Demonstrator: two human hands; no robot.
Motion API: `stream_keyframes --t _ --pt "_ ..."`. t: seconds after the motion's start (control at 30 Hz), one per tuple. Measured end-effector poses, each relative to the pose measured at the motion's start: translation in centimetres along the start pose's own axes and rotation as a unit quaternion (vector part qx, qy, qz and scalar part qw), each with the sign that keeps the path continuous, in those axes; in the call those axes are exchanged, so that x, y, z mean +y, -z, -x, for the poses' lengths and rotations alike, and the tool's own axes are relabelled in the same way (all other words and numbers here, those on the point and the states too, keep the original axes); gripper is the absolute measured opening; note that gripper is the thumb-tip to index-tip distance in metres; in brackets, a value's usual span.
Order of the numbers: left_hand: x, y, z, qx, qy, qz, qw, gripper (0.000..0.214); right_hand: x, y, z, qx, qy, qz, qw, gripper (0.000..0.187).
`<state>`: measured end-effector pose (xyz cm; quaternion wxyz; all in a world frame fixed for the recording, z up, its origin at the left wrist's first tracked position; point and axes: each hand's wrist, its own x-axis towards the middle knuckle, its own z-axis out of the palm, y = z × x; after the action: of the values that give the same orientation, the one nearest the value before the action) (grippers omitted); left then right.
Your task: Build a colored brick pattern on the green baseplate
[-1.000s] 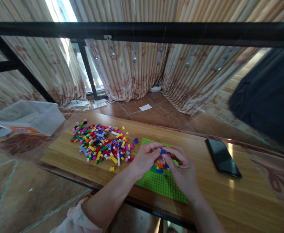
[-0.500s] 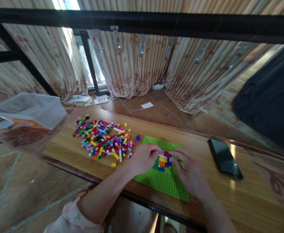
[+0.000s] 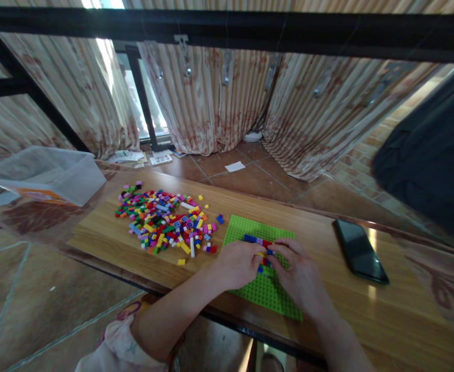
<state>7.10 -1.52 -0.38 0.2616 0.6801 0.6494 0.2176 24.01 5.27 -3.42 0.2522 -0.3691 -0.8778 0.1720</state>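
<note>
A green studded baseplate lies on the wooden table, with a small build of toy bricks in blue, red, yellow and other colours on it. My left hand covers the left side of the build, its fingers curled down and its thumb and fingertips close together. What sits between them is hidden. My right hand comes in from the right, with thumb and forefinger closed at the build's right edge around blue bricks. Both sets of fingertips nearly meet above the build.
Left of the baseplate spreads a heap of loose toy bricks, with a few strays such as a yellow brick. A clear plastic bin stands at the far left. A black phone lies on the right of the table.
My left hand has moved down and right over the build, hiding its left and lower part. The blue bricks at its upper left now show. My right hand has barely shifted.
</note>
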Motion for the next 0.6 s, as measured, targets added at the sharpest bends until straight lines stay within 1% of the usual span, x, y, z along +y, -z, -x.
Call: stream_keyframes --t 0.13,0.33,0.47,0.6 --pt "0.34 0.04 0.06 -0.004 -0.005 -0.027 1.000 0.037 -0.12 0.03 -0.13 0.005 -0.061 -0.026 0.998 0.023" --pt "0.40 0.00 -0.01 -0.011 -0.007 -0.056 0.998 0.036 0.34 0.24 -0.31 0.019 -0.141 -0.116 0.983 0.032" --pt "0.36 -0.08 -0.08 -0.015 -0.012 -0.068 0.997 0.034 0.68 0.11 -0.58 0.016 -0.219 -0.117 0.969 0.041" --pt "0.41 -0.08 -0.04 -0.011 -0.013 -0.081 0.997 0.035 0.40 -0.20 -0.99 0.003 -0.247 -0.105 0.963 0.052"
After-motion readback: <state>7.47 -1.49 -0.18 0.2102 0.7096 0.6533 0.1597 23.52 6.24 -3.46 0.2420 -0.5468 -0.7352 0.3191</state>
